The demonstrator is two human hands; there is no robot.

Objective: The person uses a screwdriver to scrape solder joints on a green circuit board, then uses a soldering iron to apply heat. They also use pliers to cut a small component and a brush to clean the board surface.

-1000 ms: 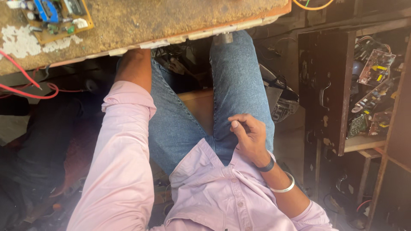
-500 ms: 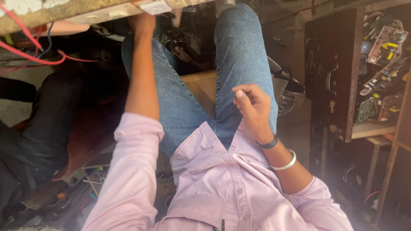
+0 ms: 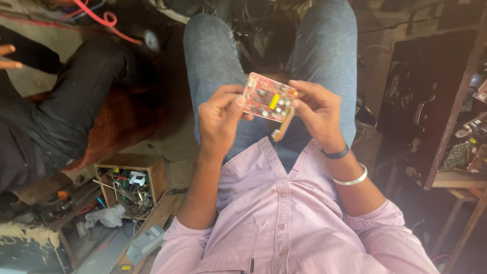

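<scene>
Red circuit board (image 3: 269, 97) sits above our lap, long axis running ten to four o'clock. Our left hand (image 3: 219, 117) pinches its nine o'clock edge; our right hand (image 3: 318, 112) grips its three o'clock edge.

Floor (image 3: 167, 144): dusty bare ground left of the seated person's legs.
Wooden box (image 3: 133, 178): stands open on the floor, filled with wires, small tools and a white part.
Crumpled plastic (image 3: 105, 216): lies just beside the box.
Grey block (image 3: 145, 243): lies on a plank below the box.
Shelf (image 3: 456, 178): wooden, at right, carrying circuit boards (image 3: 459, 155).
</scene>
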